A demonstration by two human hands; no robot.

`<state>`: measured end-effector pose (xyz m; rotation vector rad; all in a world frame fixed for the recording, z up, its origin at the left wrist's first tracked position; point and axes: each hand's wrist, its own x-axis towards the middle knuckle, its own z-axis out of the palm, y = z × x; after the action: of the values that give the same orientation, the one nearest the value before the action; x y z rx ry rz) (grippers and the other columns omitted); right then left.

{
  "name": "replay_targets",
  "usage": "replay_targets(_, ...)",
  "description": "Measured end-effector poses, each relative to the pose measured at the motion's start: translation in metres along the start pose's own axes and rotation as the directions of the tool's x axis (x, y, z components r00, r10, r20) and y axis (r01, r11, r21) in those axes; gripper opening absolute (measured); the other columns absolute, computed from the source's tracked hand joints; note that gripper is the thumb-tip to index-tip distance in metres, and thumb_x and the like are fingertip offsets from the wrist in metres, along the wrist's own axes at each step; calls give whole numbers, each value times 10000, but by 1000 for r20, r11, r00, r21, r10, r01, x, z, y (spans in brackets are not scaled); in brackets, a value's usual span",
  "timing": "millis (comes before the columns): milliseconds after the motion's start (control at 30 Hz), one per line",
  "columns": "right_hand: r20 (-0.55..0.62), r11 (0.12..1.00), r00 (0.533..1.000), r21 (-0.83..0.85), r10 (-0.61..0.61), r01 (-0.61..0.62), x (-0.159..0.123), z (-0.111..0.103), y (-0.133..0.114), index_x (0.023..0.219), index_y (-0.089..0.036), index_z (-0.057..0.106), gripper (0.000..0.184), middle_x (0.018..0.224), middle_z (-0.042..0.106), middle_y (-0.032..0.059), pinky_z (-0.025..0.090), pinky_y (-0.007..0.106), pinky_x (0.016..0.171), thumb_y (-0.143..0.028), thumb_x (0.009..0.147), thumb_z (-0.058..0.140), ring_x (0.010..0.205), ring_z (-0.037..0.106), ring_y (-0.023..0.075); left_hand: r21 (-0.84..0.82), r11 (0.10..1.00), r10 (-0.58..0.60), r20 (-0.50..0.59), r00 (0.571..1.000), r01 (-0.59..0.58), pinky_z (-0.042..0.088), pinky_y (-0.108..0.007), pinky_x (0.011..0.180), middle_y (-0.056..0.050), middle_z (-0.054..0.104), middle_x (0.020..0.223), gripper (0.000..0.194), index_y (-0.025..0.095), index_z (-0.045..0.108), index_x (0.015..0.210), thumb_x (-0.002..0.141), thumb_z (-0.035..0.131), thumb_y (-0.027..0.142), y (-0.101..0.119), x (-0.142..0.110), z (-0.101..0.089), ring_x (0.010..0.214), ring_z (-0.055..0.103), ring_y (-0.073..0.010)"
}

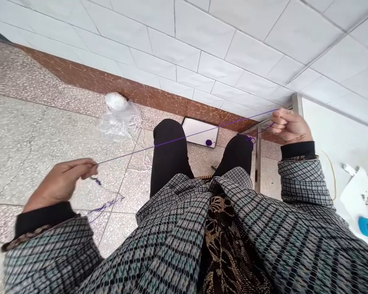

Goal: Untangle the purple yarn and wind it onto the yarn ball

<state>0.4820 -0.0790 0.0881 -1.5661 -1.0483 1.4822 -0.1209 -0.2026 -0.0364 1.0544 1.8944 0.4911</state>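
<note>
A thin purple thread (pixel 184 138) runs taut between my two hands, crossing above my knees in black trousers. My left hand (pixel 64 179) pinches one end low on the left, with a short tail hanging below the fingers. My right hand (pixel 290 126) is closed on the other end, higher on the right, beside a metal table leg (pixel 258 159). A loop of the thread hangs near my right knee (pixel 250 141). More loose purple thread (pixel 106 205) lies on the floor under my left hand.
A ball of white string in a clear plastic bag (pixel 118 112) lies on the speckled floor by the tiled wall. A white tray with a purple spool (pixel 208 142) sits between my feet. At right, a white table (pixel 340 163) holds paper and a blue object (pixel 366 226).
</note>
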Motion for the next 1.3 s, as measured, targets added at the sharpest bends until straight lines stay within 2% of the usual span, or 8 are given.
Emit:
replay_targets(133, 325, 997, 945, -69, -21, 46, 14, 17, 17, 712, -247, 465, 663, 573, 157, -131, 109, 265, 518, -582, 759, 1035, 553, 90, 66, 336, 941, 77, -127, 989, -30, 586, -632, 1077, 15, 814, 838, 180, 306, 722, 751, 772, 682, 480, -15, 22, 2, 1053, 735, -420)
replay_targets(267, 508, 988, 861, -135, 6, 72, 18, 58, 24, 784, -205, 612, 607, 522, 265, -125, 133, 250, 488, -703, 847, 954, 493, 131, 53, 296, 866, 469, -201, 860, -403, 522, -598, 1276, -107, 843, 1282, 303, 237, 777, 1102, 942, 573, 394, 66, 16, 72, 1328, 740, -371)
replay_targets(433, 602, 941, 797, -297, 54, 160, -3, 100, 14, 789, -189, 669, 688, 536, 366, -85, 188, 247, 499, -842, 884, 862, 510, 269, 72, 66, 477, 850, 221, 479, -876, 553, -462, 1234, -216, 770, 1454, 407, 110, 674, 1420, 1098, 481, 268, 193, -27, 192, 1373, 728, -297)
replay_targets(600, 554, 858, 813, -493, 178, 147, -13, 89, 7, 746, -180, 679, 699, 588, 403, -50, 159, 254, 515, -840, 876, 873, 551, 289, 81, 81, 462, 788, 420, 451, -883, 592, -395, 927, -151, 806, 1091, 294, 154, 670, 1202, 1143, 382, 172, 210, -45, 231, 1017, 781, -275)
replay_targets(733, 496, 924, 836, -381, 236, -34, -6, 61, 11, 642, -203, 567, 739, 572, 310, -66, 124, 281, 524, -799, 721, 996, 533, 187, 73, -91, 530, 746, 522, 413, -843, 512, -342, 806, -51, 711, 880, 209, 211, 589, 998, 1113, 416, 233, 179, -46, 204, 793, 671, -204)
replay_targets(867, 169, 990, 985, -141, 24, 0, -6, 19, 7, 616, -225, 224, 908, 599, 60, -76, 49, 356, 606, -601, 711, 1045, 570, 53, 105, -295, 696, 669, 598, 442, -654, 438, -318, 714, -1, 559, 750, 299, 231, 517, 832, 1093, 417, 337, 142, -41, 132, 684, 511, -162)
replay_targets(1100, -229, 916, 916, -315, -329, 250, -5, -68, 12, 611, -385, 442, 459, 609, 59, -9, 57, 386, 808, -498, 754, 863, 629, 14, 215, -213, 937, 347, 467, 813, -278, 400, -350, 720, 14, 454, 667, 469, 232, 547, 686, 998, 657, 564, 54, -45, 12, 688, 427, -159)
replay_targets(1300, -248, 914, 907, -312, -341, 258, 13, -123, 43, 498, -364, 356, 649, 498, 41, -14, 67, 385, 795, -692, 617, 903, 584, 16, 178, -156, 947, 320, 474, 820, -280, 434, -354, 760, 22, 458, 639, 483, 230, 561, 678, 1016, 639, 567, 32, -31, 14, 688, 450, -155)
